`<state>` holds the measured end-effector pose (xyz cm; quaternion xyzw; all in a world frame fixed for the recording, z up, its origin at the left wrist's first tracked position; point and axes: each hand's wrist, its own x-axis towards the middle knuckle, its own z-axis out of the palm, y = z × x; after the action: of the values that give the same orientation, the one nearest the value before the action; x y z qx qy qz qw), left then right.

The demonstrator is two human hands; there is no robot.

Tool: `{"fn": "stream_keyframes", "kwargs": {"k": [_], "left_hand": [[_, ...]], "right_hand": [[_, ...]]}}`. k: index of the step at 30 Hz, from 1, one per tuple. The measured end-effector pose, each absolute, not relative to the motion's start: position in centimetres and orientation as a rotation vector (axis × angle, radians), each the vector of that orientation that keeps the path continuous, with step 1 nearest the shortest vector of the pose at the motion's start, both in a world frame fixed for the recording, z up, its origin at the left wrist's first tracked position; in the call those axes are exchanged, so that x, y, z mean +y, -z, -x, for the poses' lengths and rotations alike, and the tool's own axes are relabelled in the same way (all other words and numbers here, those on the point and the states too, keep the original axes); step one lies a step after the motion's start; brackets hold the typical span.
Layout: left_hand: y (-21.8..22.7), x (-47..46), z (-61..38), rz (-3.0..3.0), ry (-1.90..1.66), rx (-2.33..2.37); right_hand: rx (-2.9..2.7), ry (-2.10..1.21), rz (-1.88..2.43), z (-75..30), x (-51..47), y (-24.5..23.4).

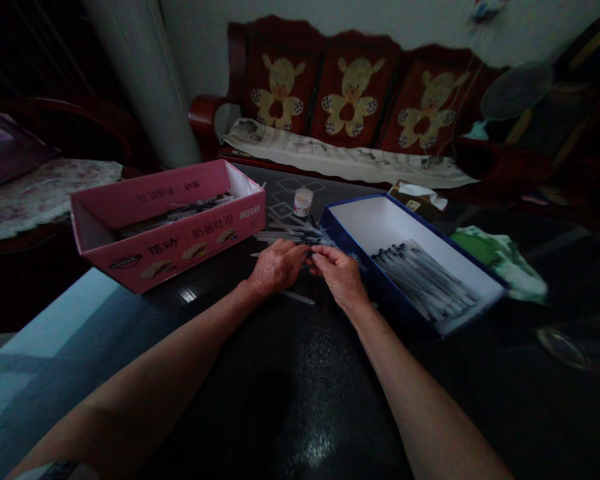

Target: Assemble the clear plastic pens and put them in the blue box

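Observation:
My left hand (pixel 276 267) and my right hand (pixel 339 272) meet over the dark glossy table (pixel 290 393), fingers curled together around a thin grey stick-like piece that I cannot name. More thin grey sticks (pixel 287 233) lie loose on the table just beyond my fingers, and one lies under my left wrist. A pink cardboard box (pixel 180 243) with more sticks inside stands to the left. To the right is a blue box with a white inside (pixel 380 223), holding a neat row of grey sticks (pixel 423 280).
A small white jar (pixel 303 201) stands behind the loose sticks. A green and white cloth (pixel 500 257) lies right of the blue box. A dark red wooden sofa (pixel 355 93) with bear cushions and a newspaper (pixel 340 157) runs behind the table.

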<state>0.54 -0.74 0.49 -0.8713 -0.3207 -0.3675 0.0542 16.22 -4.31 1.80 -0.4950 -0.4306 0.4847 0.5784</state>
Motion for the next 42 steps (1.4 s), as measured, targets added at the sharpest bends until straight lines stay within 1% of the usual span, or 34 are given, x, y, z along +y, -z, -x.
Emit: {"fn": "stream_keyframes", "kwargs": {"k": [8,13,19,22,25,29,31,34,38,42], "left_hand": [[-0.8,-0.7,-0.4,2.669,1.032,-0.938],[-0.8,-0.8,-0.6,2.664,1.155,-0.968],[-0.5,-0.6,-0.6,2.664,1.251,-0.993],[-0.6,-0.6,-0.5,2.688,1.261,-0.960],[-0.8,-0.6,-0.4,2.704,1.277,-0.919],[-1.1,-0.8,-0.5,2.718,1.264,-0.876],[-1.1,-0.9,-0.6,2.735,1.250,-0.853],[-1.0,-0.9,-0.6,2.739,1.247,-0.851],[-0.9,-0.8,-0.5,2.735,1.258,-0.863],[-0.9,-0.9,-0.6,2.756,1.250,-0.848]], "right_hand": [[-1.125,-1.028,1.209,-16.3,-4.3,-1.4],[-1.157,-0.942,1.240,-15.9,-4.6,-1.8],[-1.192,-0.997,1.196,-16.1,-4.6,-2.3],[-1.237,-0.968,1.223,-16.4,-4.6,-2.2],[-1.383,-0.850,1.275,-16.9,-4.8,-2.3],[-1.641,-0.515,1.366,-17.2,-4.9,-2.3],[-1.695,-0.415,1.429,-17.3,-4.9,-2.3],[-1.695,-0.408,1.462,-17.3,-4.9,-2.1],[-1.720,-0.391,1.352,-17.3,-5.0,-2.0],[-1.792,-0.325,1.351,-17.4,-5.0,-2.3]]}}
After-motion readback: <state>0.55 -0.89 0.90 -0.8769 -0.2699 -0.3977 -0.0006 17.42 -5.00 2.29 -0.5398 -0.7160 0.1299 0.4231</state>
